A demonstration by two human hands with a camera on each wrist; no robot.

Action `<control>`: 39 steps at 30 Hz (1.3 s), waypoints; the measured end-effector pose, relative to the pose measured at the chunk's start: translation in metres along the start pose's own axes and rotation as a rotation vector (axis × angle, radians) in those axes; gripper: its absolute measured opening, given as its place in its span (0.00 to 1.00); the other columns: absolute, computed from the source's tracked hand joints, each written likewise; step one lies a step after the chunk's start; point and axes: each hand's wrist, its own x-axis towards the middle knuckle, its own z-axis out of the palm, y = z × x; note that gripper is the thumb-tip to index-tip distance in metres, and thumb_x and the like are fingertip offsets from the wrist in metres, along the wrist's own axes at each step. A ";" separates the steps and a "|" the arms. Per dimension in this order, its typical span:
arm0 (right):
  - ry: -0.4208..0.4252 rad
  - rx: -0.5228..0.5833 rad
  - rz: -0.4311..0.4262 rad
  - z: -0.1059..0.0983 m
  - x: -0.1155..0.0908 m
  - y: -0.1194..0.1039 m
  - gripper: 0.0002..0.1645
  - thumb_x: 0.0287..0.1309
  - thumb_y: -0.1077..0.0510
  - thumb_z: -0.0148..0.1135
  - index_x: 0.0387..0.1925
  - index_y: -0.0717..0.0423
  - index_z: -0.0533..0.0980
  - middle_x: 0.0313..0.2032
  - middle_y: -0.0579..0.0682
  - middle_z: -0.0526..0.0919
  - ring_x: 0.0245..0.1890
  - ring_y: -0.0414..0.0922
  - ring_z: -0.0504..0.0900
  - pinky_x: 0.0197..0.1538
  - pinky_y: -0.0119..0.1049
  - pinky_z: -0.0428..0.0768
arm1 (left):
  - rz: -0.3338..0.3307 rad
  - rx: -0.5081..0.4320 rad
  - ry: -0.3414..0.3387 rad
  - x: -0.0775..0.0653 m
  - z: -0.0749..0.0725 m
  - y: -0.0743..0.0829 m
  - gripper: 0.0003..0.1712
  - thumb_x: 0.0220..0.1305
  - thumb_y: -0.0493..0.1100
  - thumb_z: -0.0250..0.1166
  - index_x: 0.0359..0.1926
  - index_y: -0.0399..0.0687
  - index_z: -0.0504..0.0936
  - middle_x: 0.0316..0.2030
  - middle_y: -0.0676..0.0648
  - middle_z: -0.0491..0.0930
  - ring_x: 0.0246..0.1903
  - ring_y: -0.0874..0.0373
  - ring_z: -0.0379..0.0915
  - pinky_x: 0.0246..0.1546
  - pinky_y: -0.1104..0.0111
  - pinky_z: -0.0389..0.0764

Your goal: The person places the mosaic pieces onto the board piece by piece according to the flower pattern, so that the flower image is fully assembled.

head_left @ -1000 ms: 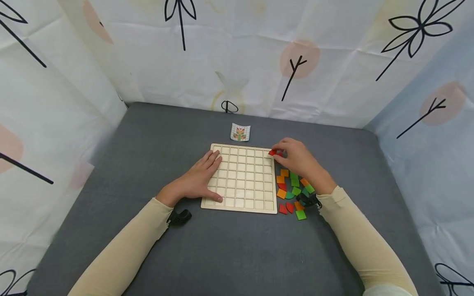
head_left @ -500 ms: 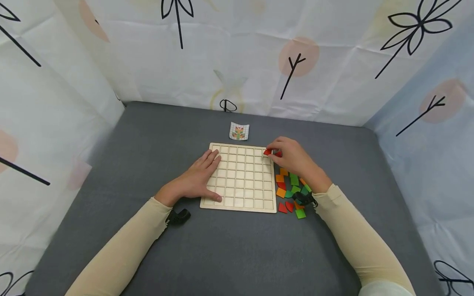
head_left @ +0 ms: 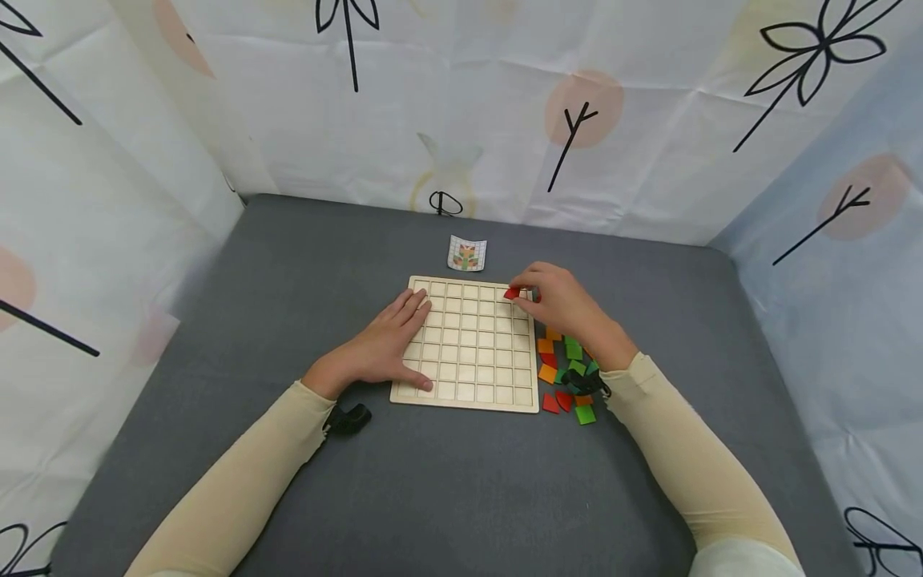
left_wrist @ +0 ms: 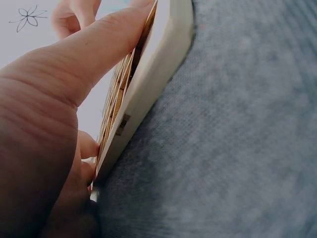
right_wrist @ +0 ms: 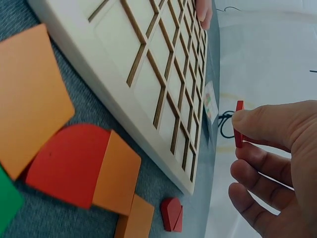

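Observation:
A pale wooden board (head_left: 467,362) with a grid of square recesses lies in front of me on the table. My left hand (head_left: 380,344) rests on its left edge, fingers spread and fairly straight. In the left wrist view the thumb (left_wrist: 94,49) reaches over the rim of the board. Between thumb and fingertips my right hand (head_left: 562,303) pinches a red tile (right_wrist: 239,124), above the far right corner of the grid. It shows edge-on in the right wrist view. More red tiles (right_wrist: 171,214) lie on the table beside that corner.
Orange, green and red tiles (head_left: 547,374) lie loose along the board's right side, partly under my right wrist. Behind the board is a small card (head_left: 467,254) printed with a coloured grid pattern. A patterned white cloth (head_left: 490,104) stands behind the grey table (head_left: 447,481).
My right hand has moved left with the pinched red tile, from the board's far right corner to a little way in over the grid. The left hand stays in place.

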 end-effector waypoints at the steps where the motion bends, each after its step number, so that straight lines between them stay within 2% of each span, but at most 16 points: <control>1: -0.001 -0.001 -0.004 0.000 0.001 -0.001 0.15 0.71 0.61 0.73 0.56 0.60 0.88 0.53 0.56 0.84 0.47 0.54 0.83 0.46 0.48 0.83 | 0.000 0.000 -0.001 0.000 0.000 0.000 0.80 0.55 0.72 0.80 0.87 0.33 0.43 0.87 0.35 0.34 0.85 0.38 0.24 0.81 0.42 0.42; 10: -0.019 0.009 0.002 0.004 0.006 -0.006 0.16 0.70 0.62 0.73 0.57 0.60 0.88 0.52 0.56 0.84 0.49 0.53 0.83 0.52 0.49 0.82 | 0.005 -0.003 -0.002 -0.001 -0.002 0.002 0.80 0.55 0.71 0.81 0.87 0.33 0.43 0.87 0.36 0.34 0.85 0.38 0.23 0.81 0.43 0.41; 28: -0.065 0.011 -0.022 0.015 0.014 -0.010 0.14 0.72 0.61 0.73 0.56 0.59 0.88 0.52 0.53 0.84 0.50 0.52 0.82 0.51 0.48 0.82 | 0.016 0.004 0.004 -0.001 -0.001 0.000 0.80 0.55 0.70 0.81 0.87 0.32 0.43 0.86 0.34 0.34 0.85 0.37 0.24 0.81 0.42 0.42; 39: -0.089 -0.009 -0.061 0.025 0.022 -0.013 0.12 0.71 0.60 0.74 0.53 0.58 0.89 0.51 0.53 0.85 0.51 0.53 0.82 0.55 0.49 0.81 | 0.010 0.006 0.007 -0.001 0.000 0.000 0.80 0.56 0.71 0.80 0.87 0.32 0.43 0.87 0.34 0.35 0.85 0.36 0.24 0.81 0.43 0.42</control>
